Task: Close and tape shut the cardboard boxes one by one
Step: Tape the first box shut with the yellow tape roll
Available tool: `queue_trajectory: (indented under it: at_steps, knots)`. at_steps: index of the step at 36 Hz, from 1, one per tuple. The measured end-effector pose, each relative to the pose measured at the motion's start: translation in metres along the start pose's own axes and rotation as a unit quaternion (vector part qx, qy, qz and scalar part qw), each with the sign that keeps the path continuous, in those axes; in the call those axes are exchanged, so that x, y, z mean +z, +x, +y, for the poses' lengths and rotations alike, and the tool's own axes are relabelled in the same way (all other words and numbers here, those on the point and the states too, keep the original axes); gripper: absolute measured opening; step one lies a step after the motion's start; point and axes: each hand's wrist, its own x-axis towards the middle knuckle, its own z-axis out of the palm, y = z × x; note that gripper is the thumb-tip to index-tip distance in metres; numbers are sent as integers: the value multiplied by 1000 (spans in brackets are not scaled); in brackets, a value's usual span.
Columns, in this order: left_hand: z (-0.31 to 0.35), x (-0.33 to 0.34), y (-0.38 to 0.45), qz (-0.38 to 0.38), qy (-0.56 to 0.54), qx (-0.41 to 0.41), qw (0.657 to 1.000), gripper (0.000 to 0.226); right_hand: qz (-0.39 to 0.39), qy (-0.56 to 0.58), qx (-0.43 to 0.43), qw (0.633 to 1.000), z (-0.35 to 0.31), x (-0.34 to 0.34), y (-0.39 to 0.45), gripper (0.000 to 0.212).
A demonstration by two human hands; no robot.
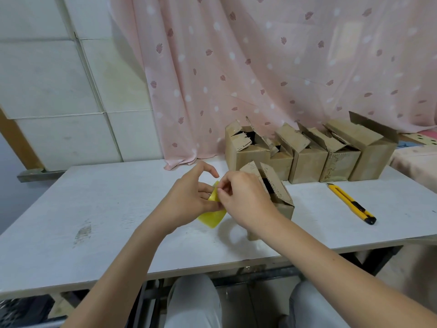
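Your left hand (189, 197) and right hand (241, 197) meet above the table (94, 209), fingertips curled and pinching a yellow tape roll (212, 217). Just behind your right fingers sits an open cardboard box (276, 192); four more open boxes (307, 152) stand farther back. No writing is legible

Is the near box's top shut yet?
Open: the near box has flaps standing up, dark interior showing, no tape across it.
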Motion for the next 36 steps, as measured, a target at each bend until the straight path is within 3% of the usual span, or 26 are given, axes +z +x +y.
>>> queue_trajectory:
  at_steps: [8, 17, 20, 24, 30, 36]
  knots:
    - [-6, 1, 1, -12, -1, -13, 1000, 47, -75, -51, -8, 996, 3, 5, 1, 21]
    - [-10, 4, 4, 3, 15, -11, 1000, 39, -120, 4, 19, 993, 7, 5, 0, 16]
    - [-14, 3, 3, 8, -9, -11, 1000, 42, -75, 38, -4, 996, 10, 4, 0, 13]
    - [-14, 4, 0, 18, -39, -6, 999, 46, -17, 17, -30, 999, 17, -1, 4, 26]
    - [-14, 7, -3, 46, -80, -7, 996, 46, 48, 7, -69, 996, 18, 5, -4, 18]
    - [-15, 8, -10, -8, -105, -8, 994, 54, 133, 38, -97, 986, 19, 9, -13, 13]
